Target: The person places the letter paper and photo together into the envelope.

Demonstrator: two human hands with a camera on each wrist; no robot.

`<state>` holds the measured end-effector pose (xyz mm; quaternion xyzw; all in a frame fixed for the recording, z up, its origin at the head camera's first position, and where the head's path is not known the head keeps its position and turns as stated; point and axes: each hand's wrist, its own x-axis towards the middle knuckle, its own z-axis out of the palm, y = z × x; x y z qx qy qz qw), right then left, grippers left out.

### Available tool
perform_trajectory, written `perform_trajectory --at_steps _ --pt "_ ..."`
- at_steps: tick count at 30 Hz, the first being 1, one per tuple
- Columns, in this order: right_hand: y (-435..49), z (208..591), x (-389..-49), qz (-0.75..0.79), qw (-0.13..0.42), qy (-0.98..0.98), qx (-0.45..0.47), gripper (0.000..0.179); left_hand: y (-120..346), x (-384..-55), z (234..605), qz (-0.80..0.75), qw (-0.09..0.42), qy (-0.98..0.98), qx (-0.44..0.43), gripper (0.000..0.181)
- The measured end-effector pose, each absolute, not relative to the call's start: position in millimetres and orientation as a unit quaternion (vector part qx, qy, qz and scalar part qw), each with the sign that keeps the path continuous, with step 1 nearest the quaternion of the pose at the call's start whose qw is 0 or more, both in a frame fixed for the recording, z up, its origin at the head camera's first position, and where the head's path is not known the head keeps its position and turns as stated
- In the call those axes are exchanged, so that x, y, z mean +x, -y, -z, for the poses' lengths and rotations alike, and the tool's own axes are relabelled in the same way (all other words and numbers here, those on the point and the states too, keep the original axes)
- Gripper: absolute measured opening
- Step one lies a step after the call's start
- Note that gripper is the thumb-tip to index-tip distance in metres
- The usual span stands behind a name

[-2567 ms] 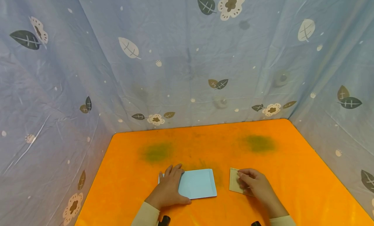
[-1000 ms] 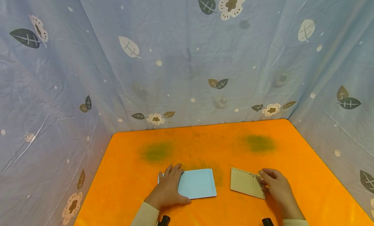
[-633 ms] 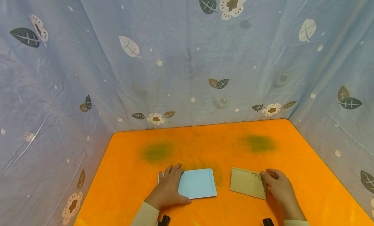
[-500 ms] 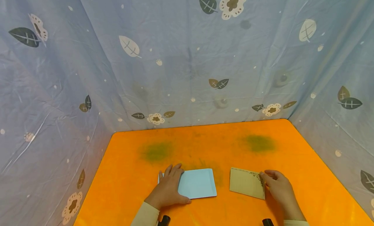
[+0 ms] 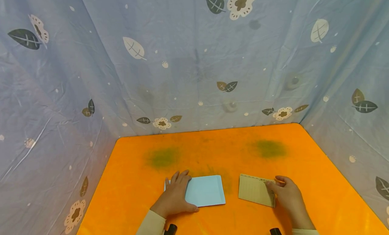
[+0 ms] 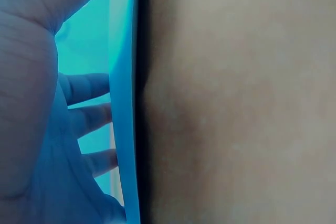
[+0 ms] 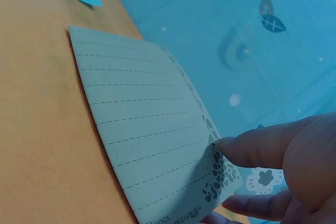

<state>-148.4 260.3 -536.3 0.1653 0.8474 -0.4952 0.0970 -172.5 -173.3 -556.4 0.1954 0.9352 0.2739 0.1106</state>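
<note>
- The left hand rests, fingers spread, across the blue envelope, toward the cut-off near edge of the table.
- Right of it, the right hand pinches the beige card; only the right wrist view shows its printed word.
- In the left wrist view, a blue edge hides the fingertips.

The tan sheet and pale blue rectangle look like smooth, matt paper. The patterned curtain resembles plastic sheeting (creased, with glossy streaks); the orange tabletop looks smooth.
</note>
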Motion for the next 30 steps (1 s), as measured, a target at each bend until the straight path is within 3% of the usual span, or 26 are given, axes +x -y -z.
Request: perform_trajectory --at_steps 16,30 --pt "-257.2 532.2 -144.8 0.539 0.091 -0.822 0.159 0.068 173.4 -173.8 555.9 -0.275 0.115 -0.934 0.195 0.116" --pt "-260.9 536.5 -144.5 0.537 0.141 -0.818 0.154 0.079 173.9 -173.4 557.8 -0.273 0.115 -0.935 0.194 0.116"
